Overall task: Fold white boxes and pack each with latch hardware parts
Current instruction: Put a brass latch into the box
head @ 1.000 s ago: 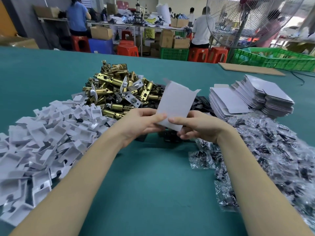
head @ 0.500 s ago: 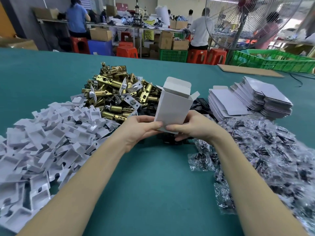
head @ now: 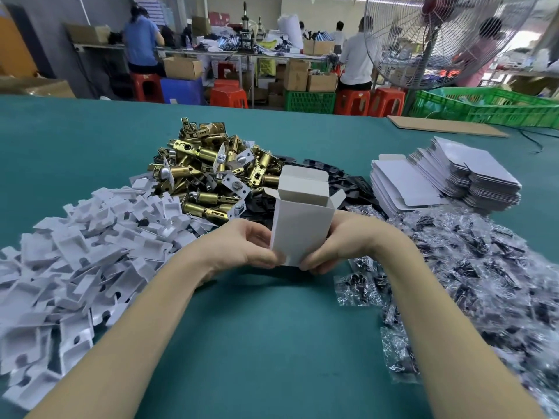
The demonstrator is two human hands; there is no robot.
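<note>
A person's two bare forearms reach forward over a teal desk (head: 266,343) seen from a head-worn camera

At the far left lies a broad heap of white plastic inserts (head: 69,261), spilling along the desk edge. Behind it and a little to the right sits a pile of brass latch parts (head: 211,173), with black flat pieces (head: 348,189) showing just beyond and partly hidden

In the centre, the left hand (head: 242,246) and right hand (head: 341,240) hold a white box (head: 302,225) upright between them, just above the desk and in front of the brass pile. Each grip is curled round a lower corner of the box — thumbs at the near face, fingers wrapped behind and out of sight. The box top is open, its flaps standing up and out; the box itself blocks part of the black pieces behind it

To the right of the hands spreads a large mound of clear plastic bags of small dark hardware (head: 469,282), running down the right side beside the right forearm. Beyond it, stacks of flat white box blanks (head: 447,179) rest on the desk, and a cardboard sheet (head: 444,125) lies farther back

Past the desk — red stools, green crates (head: 490,107), cardboard cartons, a large fan (head: 438,40) and several people at benches
</note>
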